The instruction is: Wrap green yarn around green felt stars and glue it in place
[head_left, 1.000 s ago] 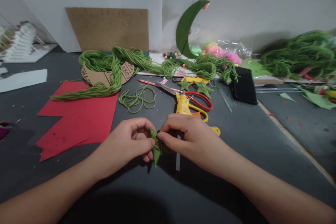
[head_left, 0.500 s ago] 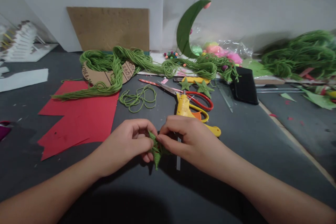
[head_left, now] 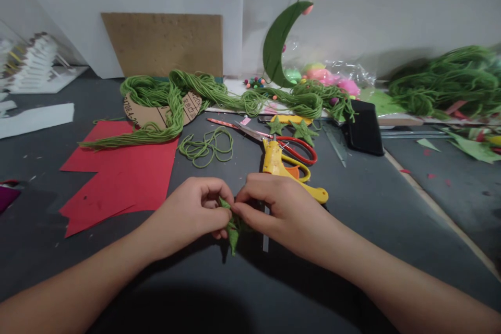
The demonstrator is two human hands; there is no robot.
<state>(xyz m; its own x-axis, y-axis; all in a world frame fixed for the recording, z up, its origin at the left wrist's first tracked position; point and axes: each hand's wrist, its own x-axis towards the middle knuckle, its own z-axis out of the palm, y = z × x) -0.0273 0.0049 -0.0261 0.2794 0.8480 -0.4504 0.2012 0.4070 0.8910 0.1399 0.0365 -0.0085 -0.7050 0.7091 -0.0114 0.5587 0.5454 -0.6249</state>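
A small green yarn-wrapped star (head_left: 233,237) is pinched between the thumb and fingers of my left hand (head_left: 195,206), tilted edge-on above the dark table. My right hand (head_left: 274,201) is closed too, thumb and forefinger pinching at the star's right edge; whether a yarn end is between them is hidden. Just beyond my right hand lies a yellow glue gun (head_left: 273,156), its clear glue stick (head_left: 266,237) poking out below the hand. Red-and-yellow-handled scissors (head_left: 303,150) lie beside the gun. Two finished-looking green stars (head_left: 302,130) rest behind them.
Red paper (head_left: 129,177) lies at left, under green yarn skeins (head_left: 176,104) on cardboard. A loose yarn coil (head_left: 207,147) sits ahead of my hands. A green crescent (head_left: 276,44) hangs at the back. A black phone (head_left: 365,128), a set square (head_left: 335,143) and more yarn (head_left: 450,83) are at right.
Both hands keep nearly the same pinch on the star, with only a slight shift of the fingers. The whole view has moved a little; the things on the table stay put.
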